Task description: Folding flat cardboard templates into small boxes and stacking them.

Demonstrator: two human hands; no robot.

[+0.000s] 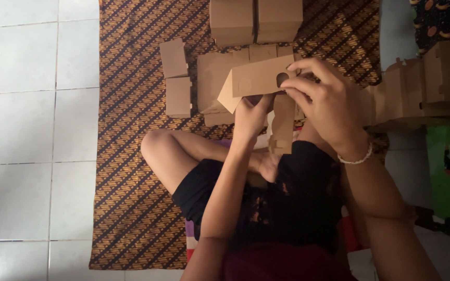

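Note:
Both hands hold one brown cardboard box blank [253, 78] in the air above my crossed legs. It is partly folded, with a round hole near its right end and a flap hanging down. My left hand [250, 117] grips it from below at the middle. My right hand [323, 101], with a white bead bracelet on the wrist, curls over its right end with fingers near the hole.
A patterned brown cloth [131, 130] covers the white tile floor [27, 130]. Flat box blanks [178, 78] lie on it at the left, folded boxes [256, 21] stand at the top, and a stack of blanks [423, 86] lies at the right.

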